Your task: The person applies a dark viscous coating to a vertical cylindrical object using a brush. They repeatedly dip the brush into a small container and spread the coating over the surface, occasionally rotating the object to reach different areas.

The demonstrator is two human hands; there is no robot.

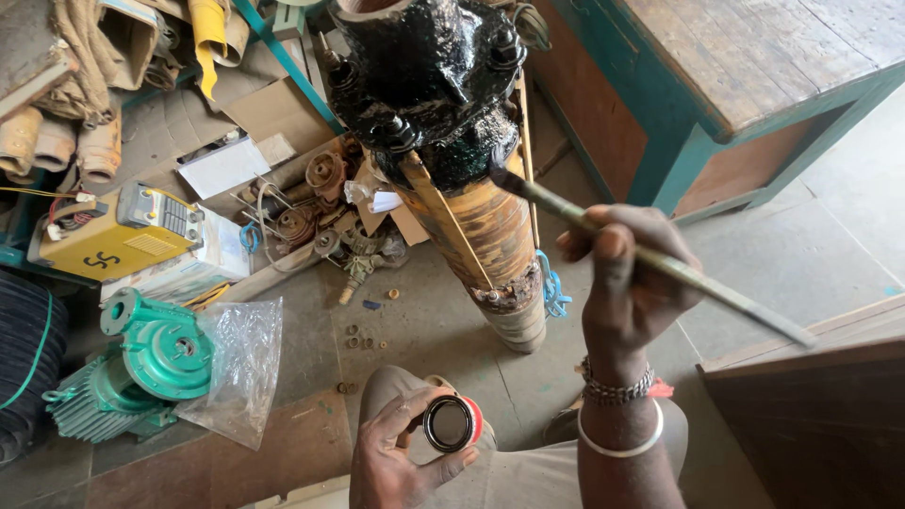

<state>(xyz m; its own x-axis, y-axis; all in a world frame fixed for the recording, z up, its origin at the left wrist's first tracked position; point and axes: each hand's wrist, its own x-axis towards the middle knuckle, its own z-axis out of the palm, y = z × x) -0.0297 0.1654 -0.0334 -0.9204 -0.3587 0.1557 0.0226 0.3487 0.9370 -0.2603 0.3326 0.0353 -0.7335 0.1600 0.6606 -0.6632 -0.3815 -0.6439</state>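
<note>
Head view, one upright pump (462, 141), right hand (627, 283) grip closed on one brush (650, 259), left hand (401, 452) gripping one small tin (451, 424)

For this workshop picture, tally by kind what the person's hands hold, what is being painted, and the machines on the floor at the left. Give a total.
Paintbrush, in the right hand: 1
Small paint tin, in the left hand: 1
Upright pump column, part black, brush tip on it: 1
Green pump: 1
Yellow box machine: 1
Total: 5
</note>
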